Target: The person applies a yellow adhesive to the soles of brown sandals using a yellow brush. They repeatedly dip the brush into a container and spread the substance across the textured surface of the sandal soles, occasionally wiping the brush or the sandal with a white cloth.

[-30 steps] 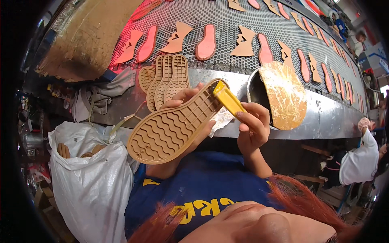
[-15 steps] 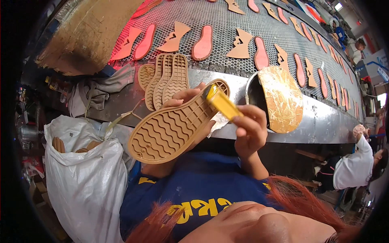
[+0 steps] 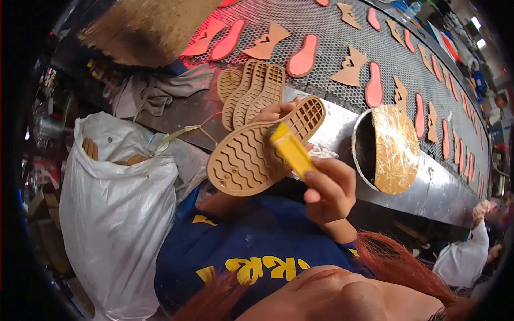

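Yellow tool [image 3: 293,152] — right hand [image 3: 334,191] angled left, fingers [image 3: 322,184] pinching its end

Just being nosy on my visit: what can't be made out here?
In the head view:
Palm of the left hand: behind the tan shoe sole.
Lower contents of the white sack: hidden by its sides.
Inside of the round container: partly covered by the golden board.
Worn brown panel: cut off by the upper edge.

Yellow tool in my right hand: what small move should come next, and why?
Perhaps draw the yellow tool a short way along the tan sole: the right hand grips the tool with its tip over the sole's middle, and the left hand supports the sole from behind. Whether the tip touches is unclear.
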